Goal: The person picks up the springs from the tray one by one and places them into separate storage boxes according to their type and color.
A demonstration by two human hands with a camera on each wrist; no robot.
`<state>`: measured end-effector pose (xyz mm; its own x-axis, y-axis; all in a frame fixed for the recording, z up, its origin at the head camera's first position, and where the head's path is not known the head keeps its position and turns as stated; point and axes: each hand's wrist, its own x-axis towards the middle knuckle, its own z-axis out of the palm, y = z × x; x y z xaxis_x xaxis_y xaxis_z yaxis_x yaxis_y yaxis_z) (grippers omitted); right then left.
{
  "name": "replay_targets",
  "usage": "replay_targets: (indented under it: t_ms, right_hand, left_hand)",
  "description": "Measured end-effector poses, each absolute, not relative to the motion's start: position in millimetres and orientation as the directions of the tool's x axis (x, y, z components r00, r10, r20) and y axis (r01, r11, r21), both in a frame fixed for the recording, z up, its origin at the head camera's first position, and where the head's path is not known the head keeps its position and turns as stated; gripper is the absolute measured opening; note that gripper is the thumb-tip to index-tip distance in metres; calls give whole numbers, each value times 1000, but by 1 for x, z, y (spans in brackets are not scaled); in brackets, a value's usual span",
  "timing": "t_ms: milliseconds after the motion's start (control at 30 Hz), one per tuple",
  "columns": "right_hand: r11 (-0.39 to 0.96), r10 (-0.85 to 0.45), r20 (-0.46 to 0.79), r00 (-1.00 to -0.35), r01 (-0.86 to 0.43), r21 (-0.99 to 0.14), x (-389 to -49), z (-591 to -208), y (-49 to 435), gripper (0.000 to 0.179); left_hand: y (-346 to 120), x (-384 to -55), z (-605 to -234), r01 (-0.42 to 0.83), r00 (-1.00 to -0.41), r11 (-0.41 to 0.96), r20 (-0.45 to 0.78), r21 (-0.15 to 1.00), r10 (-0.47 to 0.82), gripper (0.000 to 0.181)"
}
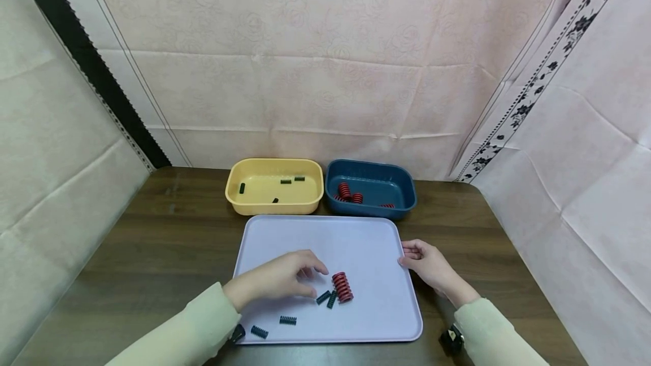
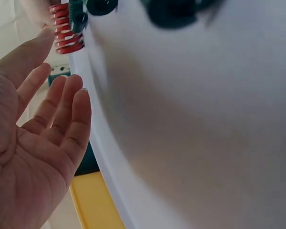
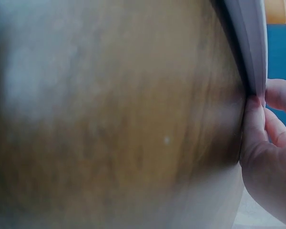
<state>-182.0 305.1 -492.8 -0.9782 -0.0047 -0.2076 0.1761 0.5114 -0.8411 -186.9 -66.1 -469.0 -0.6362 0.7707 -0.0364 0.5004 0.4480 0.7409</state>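
Note:
A lavender-white tray point(image 1: 371, 253) lies on the wooden table. Over its left half hovers my left hand point(image 1: 287, 277), fingers loosely bent and apart with nothing between them. Just right of its fingertips stand out a large red spring point(image 1: 342, 287) and two small dark green springs point(image 1: 332, 299). Two more green springs point(image 1: 287, 320) lie nearer the tray's front left. In the left wrist view the red spring point(image 2: 68, 29) shows beyond the thumb. My right hand point(image 1: 429, 264) holds the tray's right rim, thumb and fingers meeting at the edge point(image 3: 264, 57).
Behind the tray, a yellow bin point(image 1: 274, 208) holds several small green springs. Beside it on the right, a blue bin point(image 1: 394, 191) contains several red springs. Pale cloth point(image 1: 325, 95) hangs behind the table point(image 1: 168, 253) and along both sides.

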Motion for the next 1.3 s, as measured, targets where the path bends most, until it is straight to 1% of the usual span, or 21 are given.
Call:
replay_targets:
  t_ms: [433,1100,1300]
  right_hand:
    - [507,-8,-207,-978,174,-844,-183,-493,306,40]
    - [510,-7,-202,-979,170,-843,-182,-493,306,39]
    - [510,-8,-203,-979,171,-843,-182,-493,305,39]
  left_hand:
    - [-56,-188,-474,511,-580,461,-106,726,808,38]
    - [-52,-189,-477,572,-540,475,-129,668,832,31]
    - [-51,-187,-476,573,-549,483,-128,662,826,28]
